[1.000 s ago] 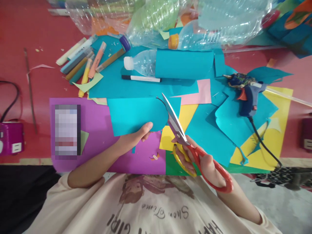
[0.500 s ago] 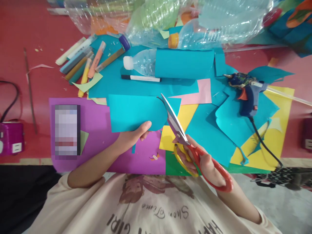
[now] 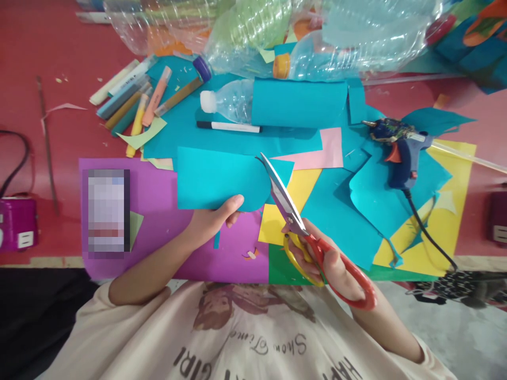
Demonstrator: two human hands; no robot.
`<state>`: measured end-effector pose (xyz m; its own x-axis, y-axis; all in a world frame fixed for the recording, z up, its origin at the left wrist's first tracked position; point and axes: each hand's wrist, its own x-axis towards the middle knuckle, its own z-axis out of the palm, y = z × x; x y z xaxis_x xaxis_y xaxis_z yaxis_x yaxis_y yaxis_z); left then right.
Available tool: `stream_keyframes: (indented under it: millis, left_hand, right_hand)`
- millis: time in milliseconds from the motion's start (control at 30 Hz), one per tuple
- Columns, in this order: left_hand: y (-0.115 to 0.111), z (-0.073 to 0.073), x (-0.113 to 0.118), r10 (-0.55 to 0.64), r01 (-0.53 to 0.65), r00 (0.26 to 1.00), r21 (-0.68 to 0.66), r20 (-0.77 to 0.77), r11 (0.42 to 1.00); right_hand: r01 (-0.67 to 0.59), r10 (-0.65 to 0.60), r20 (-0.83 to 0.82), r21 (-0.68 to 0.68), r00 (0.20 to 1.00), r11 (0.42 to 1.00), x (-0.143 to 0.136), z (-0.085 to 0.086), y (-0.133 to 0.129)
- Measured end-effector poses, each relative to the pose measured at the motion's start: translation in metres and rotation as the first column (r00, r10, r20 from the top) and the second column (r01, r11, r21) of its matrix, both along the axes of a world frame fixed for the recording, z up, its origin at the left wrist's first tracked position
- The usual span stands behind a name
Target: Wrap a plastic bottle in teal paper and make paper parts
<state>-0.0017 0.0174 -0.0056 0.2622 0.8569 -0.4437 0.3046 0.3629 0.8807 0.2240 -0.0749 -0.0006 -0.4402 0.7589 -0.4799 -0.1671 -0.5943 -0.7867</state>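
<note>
My left hand (image 3: 219, 217) pinches the lower edge of a blue sheet of paper (image 3: 214, 177), thumb on top and fingers beneath. In my right hand (image 3: 317, 256) is a pair of scissors (image 3: 291, 215) with one red and one yellow handle loop. Their blades are slightly parted at the right end of the sheet, with the tips near its upper edge. That end of the sheet has a curved lower corner. Beyond the paper lies a clear bottle with a white cap (image 3: 232, 103), wrapped in blue paper (image 3: 299, 103). A black-and-white marker (image 3: 229, 126) rests beside the bottle.
To the right, a glue gun (image 3: 406, 158) with its cord lies on blue and yellow paper. Several markers (image 3: 127, 100) are bunched at the upper left, below large clear bottles (image 3: 356, 47). A phone with a blurred screen (image 3: 106, 211) sits on purple paper (image 3: 158, 227).
The left end of the blue sheet has tilted up slightly in my left hand. The scissors have barely moved, their blades still around the sheet's right end.
</note>
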Motion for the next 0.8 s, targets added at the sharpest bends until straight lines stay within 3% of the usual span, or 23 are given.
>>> stream_keyframes:
  millis: [367,567,800]
  left_hand:
    - [0.0016,-0.0012,0.002,0.072,-0.071,0.997,-0.027,0.04,0.997]
    - [0.0038,-0.0024,0.0035,0.169,-0.169,0.983,-0.008,0.07,0.986]
    - [0.0056,0.0061,0.0081,0.16,-0.16,0.987,-0.007,-0.001,0.987]
  right_hand:
    - [-0.018,0.02,-0.044,0.034,0.999,0.999,0.0032,-0.0032,0.0039]
    - [-0.026,0.028,-0.037,0.052,0.999,0.998,0.0035,-0.0002,0.0037]
    - [-0.055,0.055,-0.004,0.043,0.998,0.998,0.006,-0.0003,0.003]
